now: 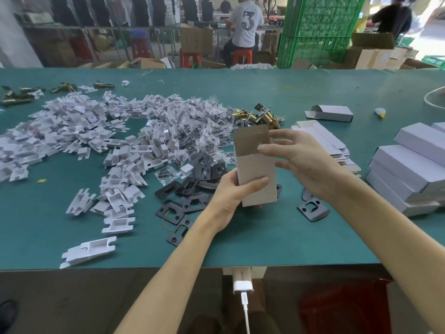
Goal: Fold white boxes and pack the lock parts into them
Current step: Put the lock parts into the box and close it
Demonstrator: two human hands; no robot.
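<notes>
Left hand (231, 192): fingers grasp the white box (256, 170) at its 6 o'clock end.
Right hand (302, 156): fingers pinch the 12 o'clock flap.

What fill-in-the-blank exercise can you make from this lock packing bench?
1. The left hand grips the lower end of the small white cardboard box, whose flap stands ____.
2. The right hand pinches that box at its ____ end.
3. The closed white boxes are stacked at the ____ edge of the green table.

Missing words: open; upper; right.
</notes>
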